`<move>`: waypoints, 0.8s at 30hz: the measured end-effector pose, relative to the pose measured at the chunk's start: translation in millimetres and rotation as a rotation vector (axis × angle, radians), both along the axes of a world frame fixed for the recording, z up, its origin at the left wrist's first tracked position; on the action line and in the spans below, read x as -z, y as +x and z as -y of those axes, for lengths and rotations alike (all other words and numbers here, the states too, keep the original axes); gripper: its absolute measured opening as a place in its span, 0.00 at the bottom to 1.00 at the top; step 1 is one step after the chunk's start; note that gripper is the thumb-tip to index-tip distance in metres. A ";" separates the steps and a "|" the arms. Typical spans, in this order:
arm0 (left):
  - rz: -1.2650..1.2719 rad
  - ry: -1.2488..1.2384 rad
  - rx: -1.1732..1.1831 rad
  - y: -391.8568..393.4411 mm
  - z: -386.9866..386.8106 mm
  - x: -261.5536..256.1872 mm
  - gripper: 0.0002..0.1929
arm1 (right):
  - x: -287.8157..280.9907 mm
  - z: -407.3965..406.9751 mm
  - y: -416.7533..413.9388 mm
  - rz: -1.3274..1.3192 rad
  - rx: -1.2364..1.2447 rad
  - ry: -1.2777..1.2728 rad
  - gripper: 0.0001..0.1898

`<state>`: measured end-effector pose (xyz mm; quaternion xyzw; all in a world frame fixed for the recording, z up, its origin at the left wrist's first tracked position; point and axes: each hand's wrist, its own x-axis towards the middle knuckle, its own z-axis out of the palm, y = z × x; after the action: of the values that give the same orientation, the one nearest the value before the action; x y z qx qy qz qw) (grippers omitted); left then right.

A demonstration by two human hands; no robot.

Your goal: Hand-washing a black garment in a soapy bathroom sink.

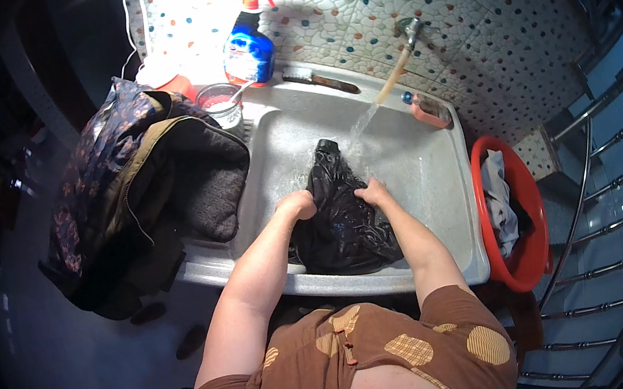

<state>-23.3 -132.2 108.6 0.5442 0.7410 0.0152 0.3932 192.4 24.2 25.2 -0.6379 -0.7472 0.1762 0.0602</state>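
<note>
A wet black garment (344, 225) lies spread in the basin of a grey sink (431, 181), its narrow cuffed end pointing toward the tap. My left hand (298, 205) is closed on the garment's left edge. On the opposite edge, my right hand (372, 192) pinches the cloth between thumb and fingers. Water runs from a hose on the wall tap (412, 30) and lands just beyond the garment. Parts of the fingers of both hands are hidden.
Left of the basin lies a heaped floral jacket (96, 178) with dark lining. Behind stand a blue spray bottle (249, 52), a glass jar (221, 107) and a brush (321, 81). A pink bottle (430, 112) rests at the back right corner. A red basin (535, 209) holding clothes stands at right.
</note>
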 end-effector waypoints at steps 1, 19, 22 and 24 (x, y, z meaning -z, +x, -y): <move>0.003 0.000 -0.009 -0.3 1.3 -6.1 0.20 | 1.5 -1.1 -4.7 0.015 -0.176 -0.061 0.22; -0.271 -0.176 -0.284 -12.8 -7.7 -29.4 0.27 | -35.6 -58.7 -20.8 -0.714 0.399 -0.531 0.35; -0.273 -0.016 -0.207 -21.8 -21.0 7.4 0.59 | -38.8 -47.7 -64.9 -0.499 0.406 -0.502 0.50; -0.278 0.117 -0.087 -3.9 -28.4 27.0 0.75 | -32.4 -47.9 -85.5 -0.313 0.504 -0.382 0.60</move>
<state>-27.2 -103.8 81.6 0.5303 0.8091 0.0001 0.2532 106.8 72.1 57.6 -0.7673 -0.5015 0.3881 0.0954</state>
